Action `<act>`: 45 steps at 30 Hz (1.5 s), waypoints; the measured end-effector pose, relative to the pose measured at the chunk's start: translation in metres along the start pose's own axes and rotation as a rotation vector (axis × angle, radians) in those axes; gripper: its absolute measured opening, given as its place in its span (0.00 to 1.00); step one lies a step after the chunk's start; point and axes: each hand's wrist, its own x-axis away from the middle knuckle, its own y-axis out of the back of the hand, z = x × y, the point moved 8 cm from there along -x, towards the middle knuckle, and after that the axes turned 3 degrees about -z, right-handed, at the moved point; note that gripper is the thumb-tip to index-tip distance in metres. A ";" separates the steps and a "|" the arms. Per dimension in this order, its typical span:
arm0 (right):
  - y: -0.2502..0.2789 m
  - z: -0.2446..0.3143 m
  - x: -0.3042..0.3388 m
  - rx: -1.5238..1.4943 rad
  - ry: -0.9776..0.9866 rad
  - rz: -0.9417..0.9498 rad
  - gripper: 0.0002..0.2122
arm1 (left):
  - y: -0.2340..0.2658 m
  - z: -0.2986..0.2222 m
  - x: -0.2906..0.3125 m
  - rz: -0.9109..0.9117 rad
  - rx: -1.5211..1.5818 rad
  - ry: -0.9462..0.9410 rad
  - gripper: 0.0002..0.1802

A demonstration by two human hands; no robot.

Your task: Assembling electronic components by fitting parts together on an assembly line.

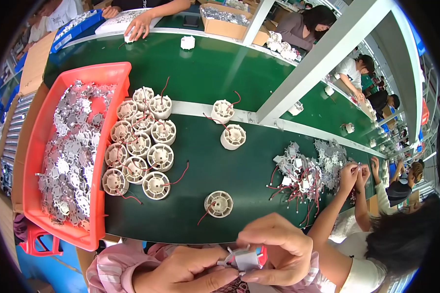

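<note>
Close to my body, at the near table edge, both hands meet around a small grey-and-white part with a red piece (247, 259). My left hand (186, 269) pinches its left side between thumb and fingers. Curled over the other side, my right hand (283, 246) grips it near the red end. Some of the part is covered by my fingers. Just beyond my hands a white round ribbed housing (219, 204) with a red wire lies on the dark green table.
A red tray (98, 205) of silvery metal plates stands left, beside several white housings (156, 185). Two more housings (233, 136) sit farther off. Wired parts (298, 178) are heaped right, by a co-worker's hands (352, 176). A green conveyor (181, 63) and metal post (322, 63) lie beyond.
</note>
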 end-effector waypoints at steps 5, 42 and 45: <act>-0.003 0.005 -0.012 0.366 0.147 0.084 0.25 | 0.010 0.011 -0.008 -0.049 -0.110 0.041 0.08; 0.011 -0.072 -0.025 0.727 0.034 0.166 0.22 | 0.058 0.073 -0.031 -0.482 -1.083 -0.181 0.06; 0.013 -0.066 -0.029 0.755 -0.015 0.122 0.22 | 0.054 0.073 -0.030 -0.460 -1.113 -0.194 0.09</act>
